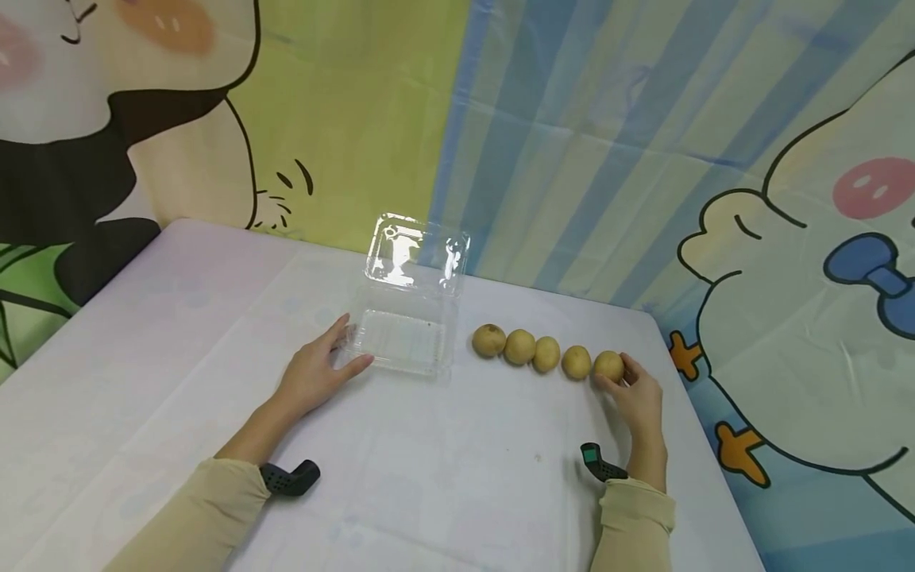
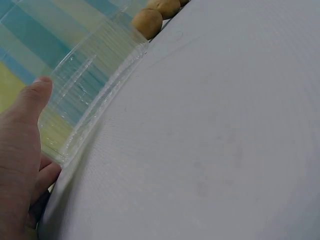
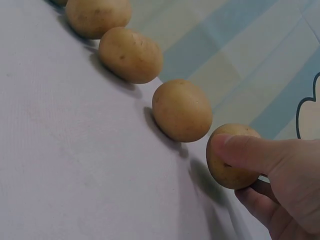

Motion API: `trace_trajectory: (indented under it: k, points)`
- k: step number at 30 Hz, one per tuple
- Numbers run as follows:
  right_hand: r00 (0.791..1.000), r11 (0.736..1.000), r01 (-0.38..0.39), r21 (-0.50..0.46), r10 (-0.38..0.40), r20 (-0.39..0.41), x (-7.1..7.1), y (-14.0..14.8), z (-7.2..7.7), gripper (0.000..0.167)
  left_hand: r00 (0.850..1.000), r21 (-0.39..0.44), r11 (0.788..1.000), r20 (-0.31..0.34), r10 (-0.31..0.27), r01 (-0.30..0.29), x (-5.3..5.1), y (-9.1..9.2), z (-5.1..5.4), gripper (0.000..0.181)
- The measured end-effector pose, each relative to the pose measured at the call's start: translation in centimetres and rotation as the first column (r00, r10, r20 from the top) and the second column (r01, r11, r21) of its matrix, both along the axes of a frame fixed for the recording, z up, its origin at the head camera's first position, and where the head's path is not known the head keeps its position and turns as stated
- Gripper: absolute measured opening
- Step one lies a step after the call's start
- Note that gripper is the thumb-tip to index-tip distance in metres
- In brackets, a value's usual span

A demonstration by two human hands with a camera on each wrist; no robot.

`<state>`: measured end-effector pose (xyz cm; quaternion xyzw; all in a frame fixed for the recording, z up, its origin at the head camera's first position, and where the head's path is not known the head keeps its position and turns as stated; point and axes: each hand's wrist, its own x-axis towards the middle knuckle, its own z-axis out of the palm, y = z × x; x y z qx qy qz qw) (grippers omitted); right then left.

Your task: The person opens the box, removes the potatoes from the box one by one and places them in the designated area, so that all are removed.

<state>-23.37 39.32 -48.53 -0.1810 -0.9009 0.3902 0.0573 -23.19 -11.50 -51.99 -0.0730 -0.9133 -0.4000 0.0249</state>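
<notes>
My right hand pinches the rightmost potato between thumb and fingers. In the right wrist view the thumb lies across the front of that potato, and a shadow shows on the cloth beneath it. More potatoes form a row to its left. A clear plastic clamshell box stands with its lid raised at the back, nothing inside. My left hand rests against the box's left side, thumb and fingers spread and loosely extended. The left wrist view has the thumb beside the clear wall.
A white cloth covers the table. Behind it hangs a cartoon-printed curtain along the far edge, with the raised lid close to it. Black bands sit on both wrists.
</notes>
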Motion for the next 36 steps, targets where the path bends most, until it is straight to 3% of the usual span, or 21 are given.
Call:
trace_trajectory:
  k: [12,36]
  points:
    - [1.0,1.0,0.007,-0.027,-0.007,0.016,-0.3,0.1,-1.2,0.079,1.0,0.004,1.0,0.002,-0.004,0.004,0.1,0.0,0.0,0.096]
    - [0.991,0.991,-0.124,-0.048,0.126,0.039,-0.1,0.0,-0.4,0.078,1.0,-0.016,1.0,-0.003,0.004,-0.004,-0.1,-0.1,0.0,0.092]
